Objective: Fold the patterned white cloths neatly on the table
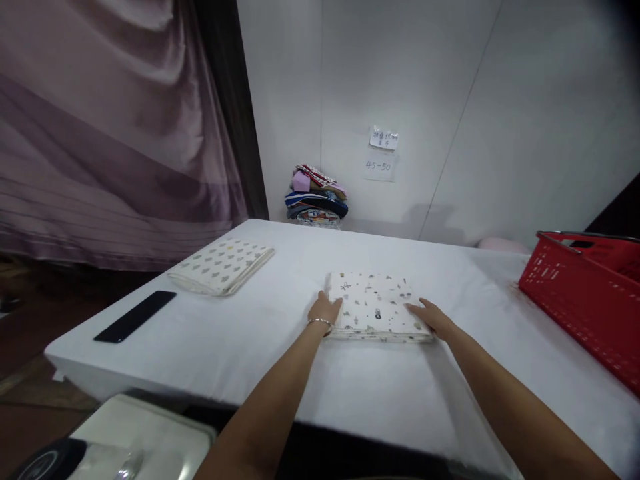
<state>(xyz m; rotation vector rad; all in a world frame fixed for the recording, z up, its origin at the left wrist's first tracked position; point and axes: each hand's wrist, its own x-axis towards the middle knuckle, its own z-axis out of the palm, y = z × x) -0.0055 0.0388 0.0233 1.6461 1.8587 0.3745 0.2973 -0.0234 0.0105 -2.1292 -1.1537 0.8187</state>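
Two grips, left hand [325, 311] and right hand [432, 319], are pinching opposite sides of the folded white rectangular grey-printed cloth [375, 301], even pressure probably keeping layers square.

White cloth [373, 303], grey motifs; red basket [583, 307]

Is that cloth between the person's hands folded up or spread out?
Folded: the patterned white cloth shows stacked layers along its near edge.
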